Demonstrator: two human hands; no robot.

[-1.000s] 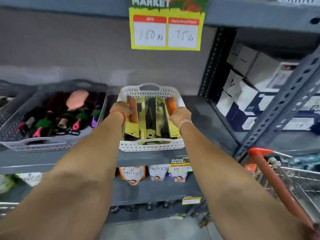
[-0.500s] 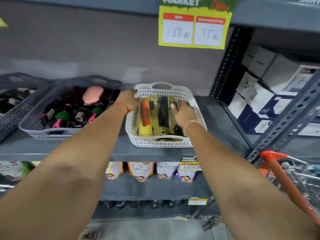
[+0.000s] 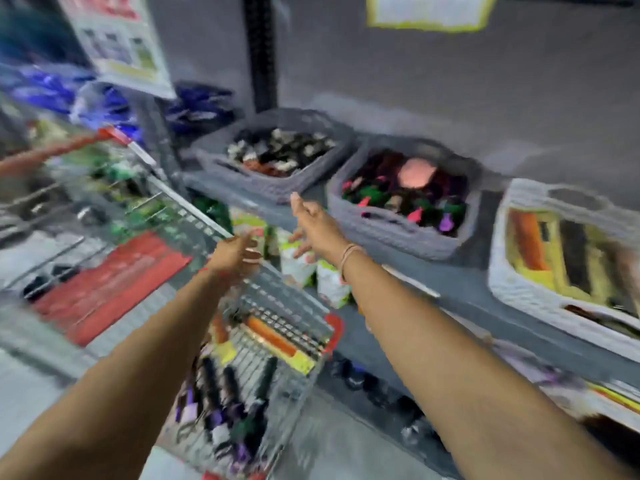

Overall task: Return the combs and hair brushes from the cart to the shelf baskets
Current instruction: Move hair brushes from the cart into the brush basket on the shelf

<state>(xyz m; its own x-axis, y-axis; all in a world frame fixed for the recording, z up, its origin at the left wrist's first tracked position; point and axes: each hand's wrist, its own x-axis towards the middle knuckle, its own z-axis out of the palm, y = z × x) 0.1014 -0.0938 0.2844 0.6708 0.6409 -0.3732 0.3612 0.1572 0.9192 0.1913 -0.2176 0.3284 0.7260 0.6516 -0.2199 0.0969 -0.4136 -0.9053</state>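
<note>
The picture is motion-blurred. My left hand [image 3: 235, 252] and my right hand [image 3: 313, 220] are both open and hold nothing, stretched out over the wire cart [image 3: 284, 306]. In the cart lie a packaged orange comb [image 3: 273, 337] and several dark hair brushes [image 3: 232, 393]. On the shelf to the right stands the white basket [image 3: 512, 289] with packaged combs in yellow cards. Left of it sits a grey basket [image 3: 391, 233] holding colourful brushes, one with a pink head [image 3: 417, 173]. A second grey basket [image 3: 277, 188] with dark items is farther left.
The cart's red handle [image 3: 52, 152] and red seat flap [image 3: 110, 282] are at the left. The grey shelf edge [image 3: 450, 306] runs diagonally under the baskets, with pouches [image 3: 301, 265] on the shelf below. A shelf upright [image 3: 258, 50] rises behind the baskets.
Both hands have left the white comb basket and swung left, over the cart. My view has turned left, so the baskets now sit at the right.
</note>
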